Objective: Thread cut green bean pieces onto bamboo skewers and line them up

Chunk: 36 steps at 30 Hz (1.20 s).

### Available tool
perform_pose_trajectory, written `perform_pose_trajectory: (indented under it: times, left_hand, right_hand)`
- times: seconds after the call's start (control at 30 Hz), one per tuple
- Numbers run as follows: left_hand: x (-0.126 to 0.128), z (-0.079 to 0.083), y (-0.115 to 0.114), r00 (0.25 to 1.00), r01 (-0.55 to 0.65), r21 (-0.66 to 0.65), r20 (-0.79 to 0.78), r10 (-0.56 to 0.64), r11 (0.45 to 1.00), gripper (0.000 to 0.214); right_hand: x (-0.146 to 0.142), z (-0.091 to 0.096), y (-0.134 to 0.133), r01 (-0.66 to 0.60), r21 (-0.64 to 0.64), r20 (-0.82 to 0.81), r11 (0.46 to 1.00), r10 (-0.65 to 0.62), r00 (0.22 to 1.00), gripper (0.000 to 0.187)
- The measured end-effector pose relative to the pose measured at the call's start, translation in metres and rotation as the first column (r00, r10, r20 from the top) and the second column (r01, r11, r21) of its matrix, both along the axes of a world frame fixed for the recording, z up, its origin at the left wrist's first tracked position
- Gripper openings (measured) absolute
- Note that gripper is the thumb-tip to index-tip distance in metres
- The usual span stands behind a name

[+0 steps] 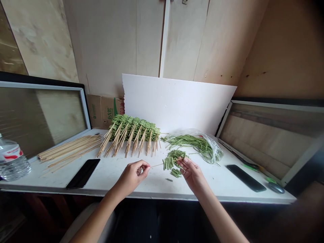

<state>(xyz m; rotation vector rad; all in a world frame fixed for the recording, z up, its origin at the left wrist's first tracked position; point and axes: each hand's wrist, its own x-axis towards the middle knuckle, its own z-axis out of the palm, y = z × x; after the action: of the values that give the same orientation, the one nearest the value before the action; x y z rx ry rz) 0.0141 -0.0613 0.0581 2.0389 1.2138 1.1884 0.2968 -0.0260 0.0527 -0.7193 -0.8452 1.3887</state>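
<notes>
Two bare forearms (107, 204) reach in over the near edge of the white counter (152, 193). Between the hands, a thin skewer (157, 165) runs roughly left to right, rising slightly to the right; its threaded green bean pieces (167, 163) sit nearer the right hand (191, 172), just left of its fingertips. As for the grip, the left hand (134, 175) pinches the skewer's left end; the right hand's fingers are narrowly spaced by the other end, but what they pinch I cannot tell.
</notes>
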Motion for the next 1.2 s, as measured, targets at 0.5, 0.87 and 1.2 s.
perform_pose_trajectory:
  times: [0.5,0.87,1.2]
  left_hand:
    - [0.002,0.002,-0.001,0.999,0.010,-0.027,0.043,-0.009,1.000,0.021]
    - [-0.004,0.015,-0.007,0.998,0.052,-0.047,-0.031,-0.054,0.998,0.025]
    - [-0.009,0.014,-0.005,0.994,0.088,-0.078,-0.060,-0.093,0.993,0.027]
  right_hand:
    - [0.000,-0.002,0.001,-0.005,0.015,-0.051,1.000,0.006,0.999,0.027]
    - [0.010,-0.001,0.006,0.051,0.169,0.164,0.984,-0.080,0.983,0.024]
    - [0.018,-0.003,0.004,-0.048,0.229,0.359,0.972,-0.039,0.932,0.020]
